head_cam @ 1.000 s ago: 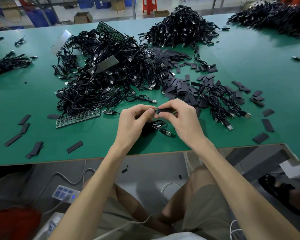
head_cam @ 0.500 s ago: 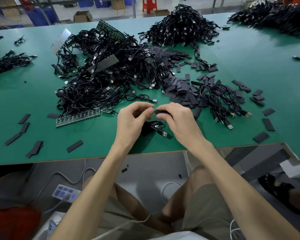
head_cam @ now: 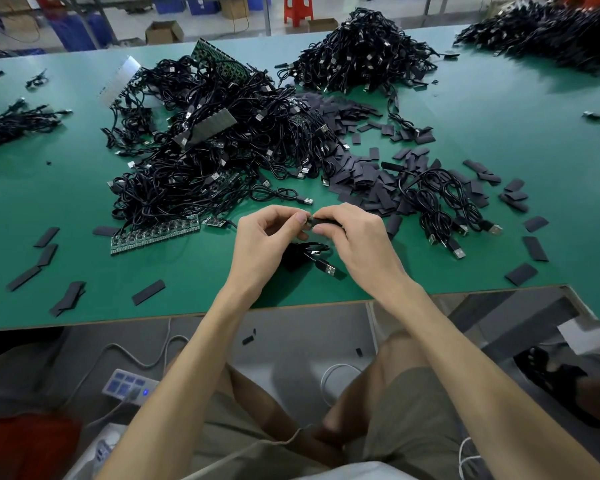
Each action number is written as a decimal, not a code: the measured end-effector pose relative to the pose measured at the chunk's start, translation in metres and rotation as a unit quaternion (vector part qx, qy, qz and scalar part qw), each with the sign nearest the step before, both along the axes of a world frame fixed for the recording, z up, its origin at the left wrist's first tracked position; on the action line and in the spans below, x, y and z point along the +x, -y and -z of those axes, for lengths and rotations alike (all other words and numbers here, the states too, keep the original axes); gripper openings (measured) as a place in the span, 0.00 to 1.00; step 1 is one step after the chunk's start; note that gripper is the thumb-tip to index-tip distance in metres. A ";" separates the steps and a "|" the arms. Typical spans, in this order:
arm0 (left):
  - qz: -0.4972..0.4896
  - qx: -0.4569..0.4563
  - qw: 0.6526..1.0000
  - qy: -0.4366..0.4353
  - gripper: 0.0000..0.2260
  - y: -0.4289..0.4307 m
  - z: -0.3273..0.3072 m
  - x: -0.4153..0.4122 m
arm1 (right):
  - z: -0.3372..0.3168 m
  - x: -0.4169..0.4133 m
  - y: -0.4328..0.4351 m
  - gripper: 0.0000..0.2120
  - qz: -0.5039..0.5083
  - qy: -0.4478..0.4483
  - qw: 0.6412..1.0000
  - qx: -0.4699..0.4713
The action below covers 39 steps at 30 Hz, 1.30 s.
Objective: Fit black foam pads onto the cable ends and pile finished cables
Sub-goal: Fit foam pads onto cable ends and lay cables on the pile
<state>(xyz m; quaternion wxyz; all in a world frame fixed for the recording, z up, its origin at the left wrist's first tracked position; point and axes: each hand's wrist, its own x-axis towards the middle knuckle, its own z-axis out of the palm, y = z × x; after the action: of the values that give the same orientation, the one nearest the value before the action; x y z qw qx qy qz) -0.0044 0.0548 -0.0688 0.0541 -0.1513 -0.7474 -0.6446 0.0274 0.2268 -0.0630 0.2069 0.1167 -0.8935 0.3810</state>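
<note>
**Pad meets cable end, lower centre of the frame**

Fitting is the step in hand. The right grip (head_cam: 357, 240) pinches a black foam pad (head_cam: 327, 221) between thumb and forefinger. The left grip (head_cam: 267, 244) pinches the cable end (head_cam: 308, 220), a small metal tip that shows just where the two sets of fingertips meet. How far the tip sits inside the pad cannot be told, since the fingers cover the joint.

The rest of that cable (head_cam: 305, 252) hangs in a loose coil under the hands and touches the counter (head_cam: 499, 116), with its USB plug (head_cam: 330, 271) lying toward the near edge.

Both wrists are raised off the counter and both forearms run up from the bottom of the frame, converging so that the knuckles face each other. The other fingers of each hand are curled in.

The next move, as I judge it, calls for a straight push of the pad along the tip while the left pinch keeps the end from bending. The cable then goes to a pile.

Loose pads (head_cam: 361, 178) lie right of centre, a tangled cable heap (head_cam: 215, 161) lies left of centre, and a tidier pile (head_cam: 364, 53) sits at upper centre.
</note>
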 end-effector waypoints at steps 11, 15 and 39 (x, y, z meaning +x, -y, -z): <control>0.011 -0.008 1.000 -0.012 0.03 0.002 0.000 -0.001 | -0.001 0.003 0.002 0.10 -0.009 -0.026 0.999 0.038; 0.001 -0.012 1.000 -0.007 0.02 0.000 0.001 -0.002 | -0.002 0.002 0.003 0.11 -0.012 -0.034 0.998 0.046; 0.004 0.003 1.000 -0.006 0.02 0.004 0.005 -0.003 | -0.001 0.007 0.007 0.10 -0.007 -0.089 0.992 0.091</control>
<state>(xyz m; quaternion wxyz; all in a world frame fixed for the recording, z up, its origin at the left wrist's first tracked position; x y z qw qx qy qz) -0.0070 0.0510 -0.0739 0.0569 -0.1580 -0.7447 -0.6460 0.0339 0.2198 -0.0621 0.2709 0.1751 -0.9018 0.2874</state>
